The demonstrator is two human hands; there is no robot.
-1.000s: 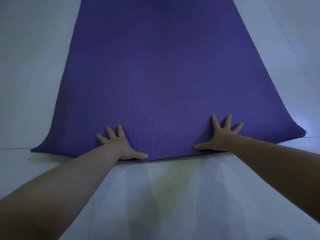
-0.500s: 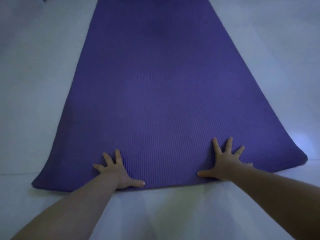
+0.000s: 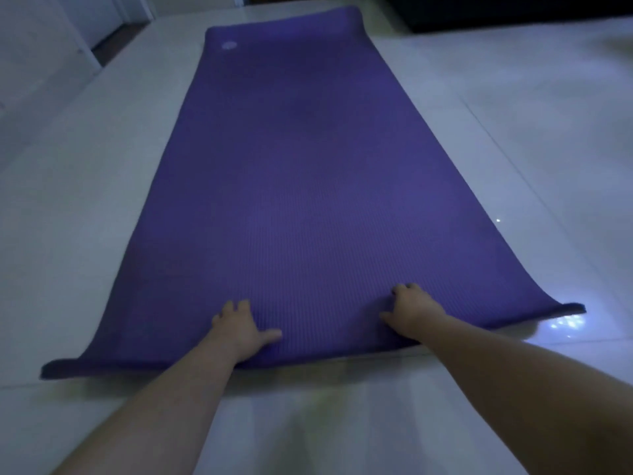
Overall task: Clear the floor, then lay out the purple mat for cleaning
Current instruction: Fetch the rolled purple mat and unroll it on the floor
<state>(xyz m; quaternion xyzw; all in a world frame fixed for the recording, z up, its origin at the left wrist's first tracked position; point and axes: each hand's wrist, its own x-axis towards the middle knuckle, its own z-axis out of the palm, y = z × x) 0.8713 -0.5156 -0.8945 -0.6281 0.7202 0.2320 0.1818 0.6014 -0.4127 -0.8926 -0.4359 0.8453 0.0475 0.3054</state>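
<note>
The purple mat (image 3: 308,173) lies unrolled lengthwise on the white tiled floor (image 3: 78,200), running away from me. A pale round logo (image 3: 228,45) sits near its far left corner. Both near corners curl up slightly off the floor. My left hand (image 3: 238,329) rests palm down on the mat's near edge, left of centre, fingers bent and thumb lying on top. My right hand (image 3: 412,311) presses the same edge right of centre, fingers curled onto the surface. Neither hand wraps around the mat.
A dark low piece of furniture (image 3: 513,12) stands beyond the mat at the far right. A white wall and a door frame (image 3: 85,32) are at the far left. Bright light reflects off the tiles (image 3: 561,323) by the near right corner.
My fingers have gone from spread flat to curled on the mat's near edge. My view has lifted, so the whole mat and its far end now show.
</note>
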